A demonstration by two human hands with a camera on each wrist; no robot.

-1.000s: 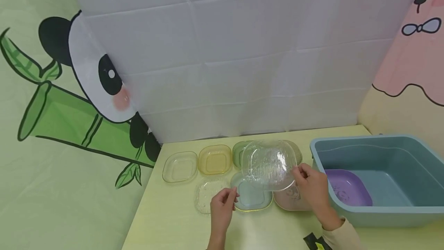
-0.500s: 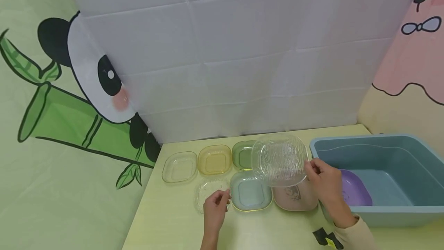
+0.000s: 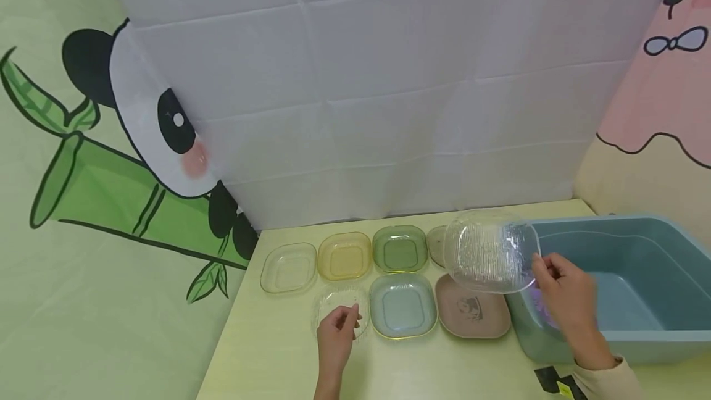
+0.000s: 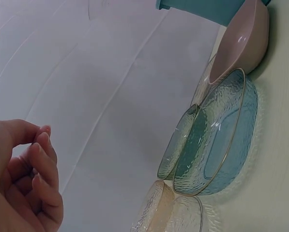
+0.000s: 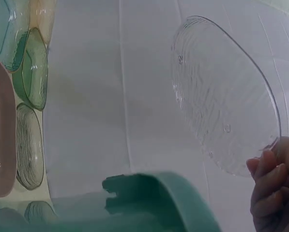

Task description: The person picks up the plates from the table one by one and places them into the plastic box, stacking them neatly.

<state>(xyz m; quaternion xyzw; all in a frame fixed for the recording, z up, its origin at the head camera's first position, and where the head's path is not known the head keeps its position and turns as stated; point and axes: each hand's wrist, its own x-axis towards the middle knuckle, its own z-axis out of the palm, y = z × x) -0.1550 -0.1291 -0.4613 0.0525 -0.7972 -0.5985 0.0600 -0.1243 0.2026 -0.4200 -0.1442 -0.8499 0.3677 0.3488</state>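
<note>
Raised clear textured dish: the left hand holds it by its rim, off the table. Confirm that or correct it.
Wrong hand: the head view shows the right hand holding the raised clear textured dish by its rim, off the table.

The pale yellow table (image 3: 261, 350) bears dishes (image 3: 403, 307) and a tub (image 3: 616, 343).

purple dish (image 3: 541, 308) partly behind right hand (image 3: 570, 298)

No lettering, label, brand, number or sign can be read here.
</note>
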